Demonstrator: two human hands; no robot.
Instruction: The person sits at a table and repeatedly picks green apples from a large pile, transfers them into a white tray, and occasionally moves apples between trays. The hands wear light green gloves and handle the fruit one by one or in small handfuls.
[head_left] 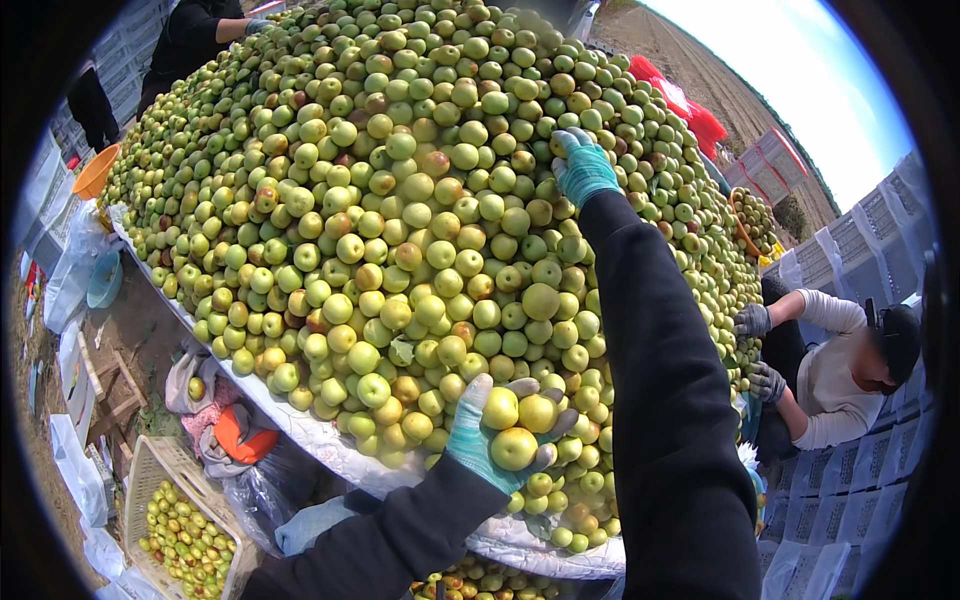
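Observation:
A big heap of round green-yellow jujubes, some with reddish-brown patches, spreads in front of me. My left hand, in a teal and grey glove, is turned palm up at the near edge of the heap. Its fingers curl around three jujubes. Farther off, my right hand, gloved alike, rests on the heap with its arm stretched out. A jujube shows between its thumb and fingers; the glove partly hides it.
Pale sheeting edges the heap. A beige crate of jujubes stands lower left; an orange basin is at far left. At right, a co-worker has gloved hands on the heap, near stacked grey crates. Another person works upper left.

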